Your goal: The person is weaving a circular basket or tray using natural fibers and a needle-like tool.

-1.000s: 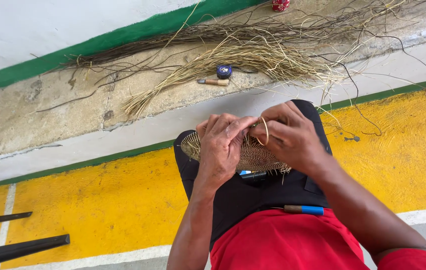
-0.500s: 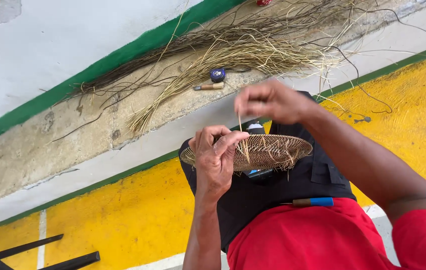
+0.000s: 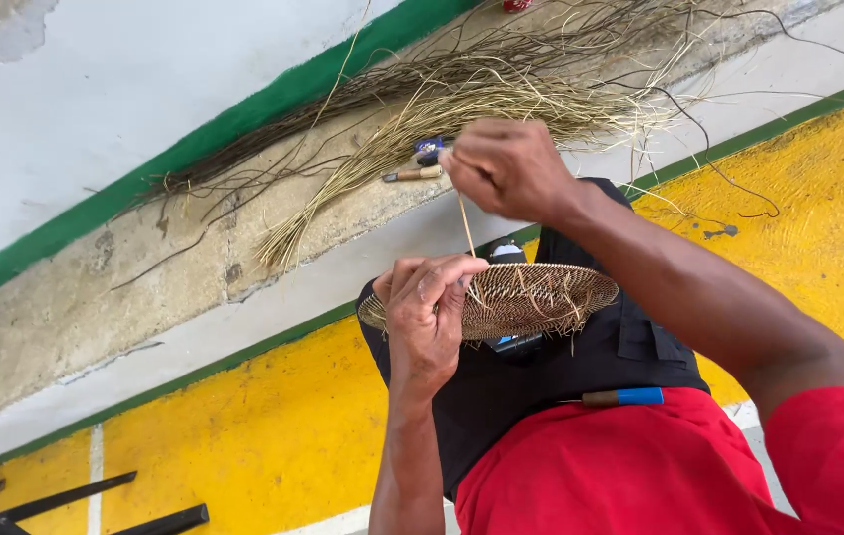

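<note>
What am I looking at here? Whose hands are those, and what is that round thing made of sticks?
The picture comes from a camera worn on a person's head, looking down, so those are that person's own two hands. The left hand grips the edge of a round, flat woven disc resting on a dark cloth over the lap. The right hand is raised above it, pinching a thin straw strand that runs down into the weaving. On the concrete ledge beyond lies a bundle of dry fibres. A blue-handled tool lies on the lap.
</note>
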